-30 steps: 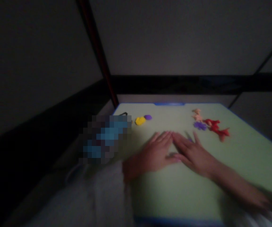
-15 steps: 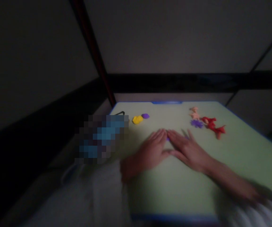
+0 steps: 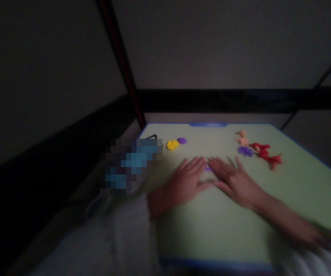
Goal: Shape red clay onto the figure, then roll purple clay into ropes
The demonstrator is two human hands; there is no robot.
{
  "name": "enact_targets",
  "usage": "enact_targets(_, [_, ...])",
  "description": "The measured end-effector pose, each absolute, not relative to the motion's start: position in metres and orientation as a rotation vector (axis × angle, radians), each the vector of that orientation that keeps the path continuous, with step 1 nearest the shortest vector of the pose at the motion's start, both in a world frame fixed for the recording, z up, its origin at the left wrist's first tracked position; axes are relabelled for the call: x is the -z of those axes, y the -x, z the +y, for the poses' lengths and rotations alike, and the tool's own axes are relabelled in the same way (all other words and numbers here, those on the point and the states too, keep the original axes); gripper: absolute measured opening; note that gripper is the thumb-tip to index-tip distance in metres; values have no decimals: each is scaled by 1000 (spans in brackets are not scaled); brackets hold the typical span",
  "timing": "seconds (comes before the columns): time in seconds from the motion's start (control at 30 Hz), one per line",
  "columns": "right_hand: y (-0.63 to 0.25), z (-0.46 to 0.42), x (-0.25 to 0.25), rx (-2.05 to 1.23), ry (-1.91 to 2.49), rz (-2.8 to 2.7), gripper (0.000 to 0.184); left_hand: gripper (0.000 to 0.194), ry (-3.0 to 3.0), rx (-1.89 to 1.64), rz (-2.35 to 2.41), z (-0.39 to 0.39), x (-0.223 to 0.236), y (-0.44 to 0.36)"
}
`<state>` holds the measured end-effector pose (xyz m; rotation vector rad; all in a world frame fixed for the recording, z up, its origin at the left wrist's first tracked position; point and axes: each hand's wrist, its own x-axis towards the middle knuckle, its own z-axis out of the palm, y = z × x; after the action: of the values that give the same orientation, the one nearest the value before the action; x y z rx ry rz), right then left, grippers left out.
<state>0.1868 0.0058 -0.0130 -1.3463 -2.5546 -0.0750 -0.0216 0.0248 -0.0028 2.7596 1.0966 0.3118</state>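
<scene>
Hands part slightly at a pale-green tabletop with blue edging [image 3: 211, 234]; fingertips that met half a second earlier now stand a little apart, baring more of a flat purple sliver of soft-looking material [image 3: 208, 168] on the surface between them; its full shape is hidden, and how far it runs beneath either hand cannot be told.

The bare left hand [image 3: 187, 182] lies palm down, fingers straight and loosely together, gripping nothing visible; the bare right hand [image 3: 237, 184] mirrors it, fingers extended and open, its little finger splayed away from the rest; the thumb tips nearly meet, though blur obscures whether they touch.

Beyond the left hand, a lumpy yellow piece [image 3: 172, 144] sits beside a smooth purple oval lump [image 3: 182, 140]; beyond the right hand, irregular peach-coloured pieces [image 3: 242, 140], a frilled purple flower-like piece [image 3: 245, 151] and a cluster of glossy red pieces [image 3: 264, 152] lie close together, fine detail lost in dim light; at far left, blue-and-dark pixelation [image 3: 136, 159] masks an object, a thin black loop [image 3: 152, 136] showing above; pale sleeves are cut off by the frame's lower edge.
</scene>
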Motion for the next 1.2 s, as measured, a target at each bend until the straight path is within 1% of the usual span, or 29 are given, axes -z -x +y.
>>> enact_targets(0.07, [-188,6,11,29,1358,-2557,54,64,-2750,-283,1031,32,1,28])
enact_targets(0.2, [-192,1,6,-3,1260,-2610,42,61,-2738,-218,792,34,-1,39])
enact_targets(0.27, [-193,1,5,22,1249,-2605,41,60,-2725,-238,751,35,1,42])
enact_targets(0.4, [-192,7,9,17,1338,-2560,51,60,-2712,-305,831,43,5,42])
enact_targets(0.57, [-195,9,9,11,1260,-2590,41,49,-2728,-323,758,44,-1,43])
enact_targets(0.7, [-196,9,9,-5,1300,-2510,45,49,-2712,-371,857,44,-2,44])
enact_targets(0.83, [-196,9,7,-42,1156,-2517,32,41,-2677,-404,751,46,2,46])
enact_targets(0.97, [-201,13,7,-28,1198,-2394,33,45,-2540,-602,883,52,15,44])
enact_targets(1.03, [-204,17,9,-67,1217,-2325,30,39,-2468,-671,941,55,20,41])
enact_targets(1.13, [-207,22,12,-149,1200,-2245,24,17,-2379,-761,965,58,21,37])
enact_targets(1.2, [-206,22,11,-206,1191,-2201,23,11,-2292,-823,981,57,17,35])
